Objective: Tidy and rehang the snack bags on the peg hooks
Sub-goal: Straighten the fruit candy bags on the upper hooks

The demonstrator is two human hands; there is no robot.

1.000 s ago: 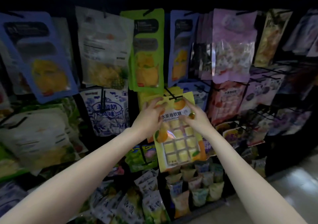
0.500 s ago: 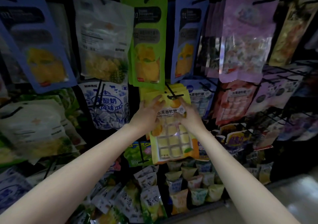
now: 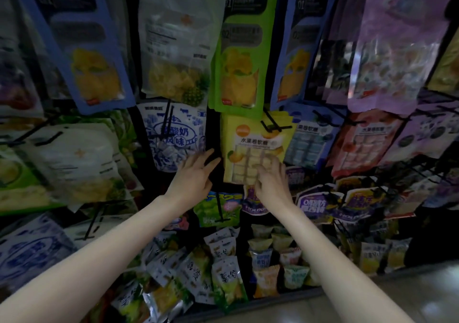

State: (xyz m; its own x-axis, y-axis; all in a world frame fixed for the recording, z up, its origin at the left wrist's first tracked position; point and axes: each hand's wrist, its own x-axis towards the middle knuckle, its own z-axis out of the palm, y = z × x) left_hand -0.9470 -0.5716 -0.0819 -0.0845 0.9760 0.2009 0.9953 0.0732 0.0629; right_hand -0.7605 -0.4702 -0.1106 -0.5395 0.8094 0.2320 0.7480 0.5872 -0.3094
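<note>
A yellow snack bag (image 3: 250, 146) with a window of pale cubes hangs on a black peg hook (image 3: 272, 124) at the middle of the rack, with more yellow bags behind it. My right hand (image 3: 269, 181) lies with straight fingers against the lower part of that bag. My left hand (image 3: 195, 176) is just left of the bag, fingers spread and holding nothing, apart from it.
Blue, green, clear and purple bags (image 3: 395, 42) hang on pegs above and to both sides. A blue-and-white bag (image 3: 173, 134) hangs beside my left hand. Several small packets (image 3: 223, 280) are piled on the bottom shelf. The floor (image 3: 397, 298) shows at lower right.
Both hands let go of the yellow bag's top and dropped lower. The bag now hangs on the hook. The left hand moved off to the left; the view moved closer to the rack.
</note>
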